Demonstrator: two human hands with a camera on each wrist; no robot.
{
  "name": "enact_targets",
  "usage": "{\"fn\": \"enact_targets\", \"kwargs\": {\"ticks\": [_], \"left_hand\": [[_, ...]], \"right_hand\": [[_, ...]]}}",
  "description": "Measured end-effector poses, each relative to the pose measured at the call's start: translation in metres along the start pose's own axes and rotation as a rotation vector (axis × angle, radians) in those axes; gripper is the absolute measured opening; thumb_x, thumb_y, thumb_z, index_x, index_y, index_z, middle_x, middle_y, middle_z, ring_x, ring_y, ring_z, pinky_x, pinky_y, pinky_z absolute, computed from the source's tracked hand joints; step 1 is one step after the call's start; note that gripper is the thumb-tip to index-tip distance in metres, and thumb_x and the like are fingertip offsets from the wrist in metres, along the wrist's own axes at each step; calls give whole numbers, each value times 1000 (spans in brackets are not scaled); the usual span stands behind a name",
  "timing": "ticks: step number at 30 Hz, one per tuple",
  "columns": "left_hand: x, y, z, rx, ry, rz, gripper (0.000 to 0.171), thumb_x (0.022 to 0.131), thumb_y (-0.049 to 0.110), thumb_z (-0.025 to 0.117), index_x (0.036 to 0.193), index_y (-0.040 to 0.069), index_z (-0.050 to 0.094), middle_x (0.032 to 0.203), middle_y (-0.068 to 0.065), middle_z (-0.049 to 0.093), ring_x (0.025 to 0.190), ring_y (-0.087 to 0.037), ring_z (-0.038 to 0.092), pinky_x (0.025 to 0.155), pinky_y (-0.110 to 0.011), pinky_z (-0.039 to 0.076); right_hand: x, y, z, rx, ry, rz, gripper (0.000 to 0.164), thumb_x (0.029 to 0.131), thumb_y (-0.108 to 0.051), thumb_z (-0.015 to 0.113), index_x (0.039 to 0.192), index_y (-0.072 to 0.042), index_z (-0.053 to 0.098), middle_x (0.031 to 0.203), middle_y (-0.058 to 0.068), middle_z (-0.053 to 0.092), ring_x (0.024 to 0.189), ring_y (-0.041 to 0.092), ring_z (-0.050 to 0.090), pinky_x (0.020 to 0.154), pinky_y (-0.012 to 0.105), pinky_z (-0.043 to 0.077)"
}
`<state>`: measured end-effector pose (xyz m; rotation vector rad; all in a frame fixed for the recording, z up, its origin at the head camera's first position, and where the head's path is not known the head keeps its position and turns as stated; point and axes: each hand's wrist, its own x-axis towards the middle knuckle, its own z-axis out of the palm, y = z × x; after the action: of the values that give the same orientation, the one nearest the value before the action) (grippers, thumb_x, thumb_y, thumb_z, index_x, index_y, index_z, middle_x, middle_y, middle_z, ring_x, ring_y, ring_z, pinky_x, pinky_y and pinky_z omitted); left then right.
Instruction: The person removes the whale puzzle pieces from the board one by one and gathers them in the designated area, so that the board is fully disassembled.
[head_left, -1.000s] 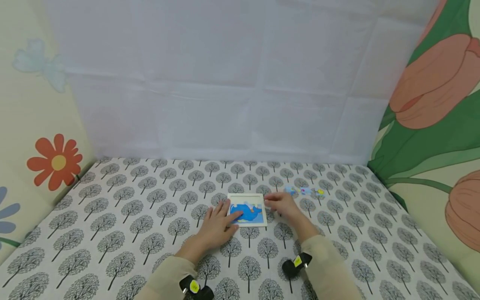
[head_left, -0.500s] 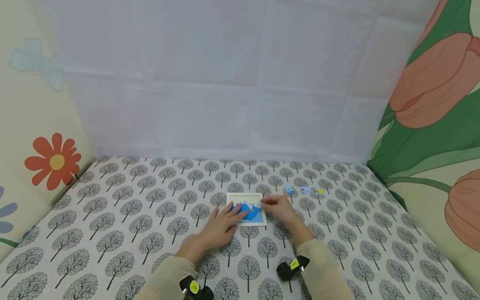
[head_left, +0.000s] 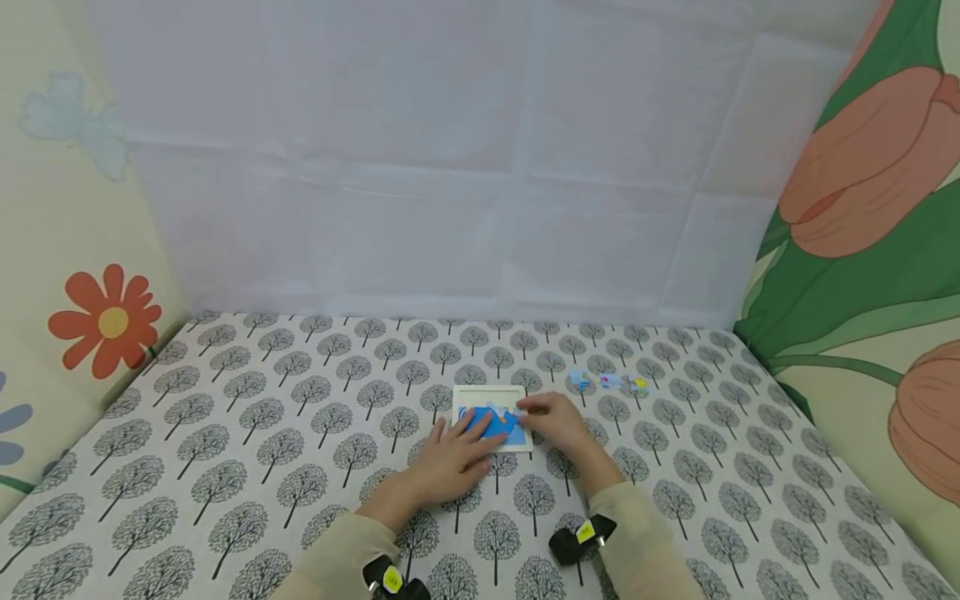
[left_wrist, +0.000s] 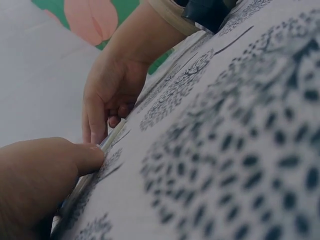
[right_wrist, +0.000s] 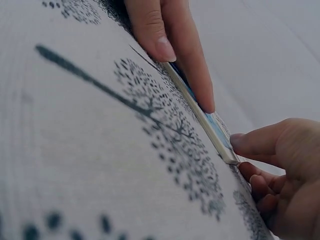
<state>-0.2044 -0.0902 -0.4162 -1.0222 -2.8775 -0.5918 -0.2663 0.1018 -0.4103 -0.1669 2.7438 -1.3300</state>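
A small jigsaw puzzle of a blue animal (head_left: 508,423) lies in a white-rimmed puzzle frame (head_left: 491,388) on the cloth. My left hand (head_left: 447,461) rests on the puzzle from the lower left, fingers spread and nearly straight, hiding part of the picture. In the right wrist view its index finger (right_wrist: 192,65) touches the blue surface. My right hand (head_left: 558,418) holds the frame's right edge: the thumb (right_wrist: 250,142) lies at the rim and curled fingers (right_wrist: 257,182) sit against the side. Whether a loose piece is under these fingertips is hidden.
Several loose puzzle pieces (head_left: 609,381) lie in a row beyond the right hand. A tree-print cloth (head_left: 300,433) covers the table. A white sheet (head_left: 450,167) hangs behind, and flower-patterned panels (head_left: 862,167) stand at the sides.
The left hand has slid to the right, covering more of the puzzle. The right hand has moved slightly left and nearer, its fingertips now over the frame's right edge. The loose pieces have not moved.
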Motion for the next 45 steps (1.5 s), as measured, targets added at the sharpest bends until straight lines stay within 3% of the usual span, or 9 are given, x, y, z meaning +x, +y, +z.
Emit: {"fn": "enact_targets", "kwargs": {"ticks": [8,12,16,22,27,31,45], "left_hand": [[0,2,-1,22,-27,-9,41,92,28,39,131,19,40,140,-11,21,127,-32,10,95,-56,3],[0,3,-1,19,-35,-15,40,92,28,39,131,18,41,139,-11,21,127,-31,10,95,-56,3],[-1,1,0,-21,-15,-1,40,92,28,39,131,19,41,139,-12,21,127,-32,9,95,-56,2],[-1,-9,10,-71,32,51,42,93,39,30,134,30,32,142,-7,14,128,-26,0,95,-55,-5],[0,0,2,-33,-22,-9,41,92,30,38,132,21,39,140,-12,20,128,-30,7,95,-56,1],[1,1,1,3,-52,-35,41,92,29,38,132,21,39,140,-10,19,128,-30,8,96,-55,2],[1,3,-1,-5,-58,-42,41,92,29,39,131,20,40,140,-10,19,127,-30,8,95,-56,3]], "right_hand": [[-2,0,1,-81,1,-105,26,71,-13,68,97,-9,66,89,3,54,83,19,50,75,38,40],[-2,0,2,-110,-2,-110,25,72,-13,68,97,-11,66,87,1,53,79,17,49,71,34,40],[-3,-2,2,-120,-12,-106,24,73,-13,67,97,-10,66,88,2,52,80,18,48,69,35,40],[-7,-4,1,-117,-12,-115,22,75,-14,66,96,-10,65,90,3,52,83,21,49,72,39,40],[-7,-4,0,-128,-3,-113,20,75,-15,66,95,-11,65,90,3,52,82,20,48,71,38,40],[-8,-5,0,-119,-1,-113,20,75,-15,65,94,-11,65,91,4,52,83,21,48,70,38,41],[-6,-4,1,-128,1,-144,17,75,-14,65,92,-10,65,92,6,52,85,23,50,71,39,41]]}}
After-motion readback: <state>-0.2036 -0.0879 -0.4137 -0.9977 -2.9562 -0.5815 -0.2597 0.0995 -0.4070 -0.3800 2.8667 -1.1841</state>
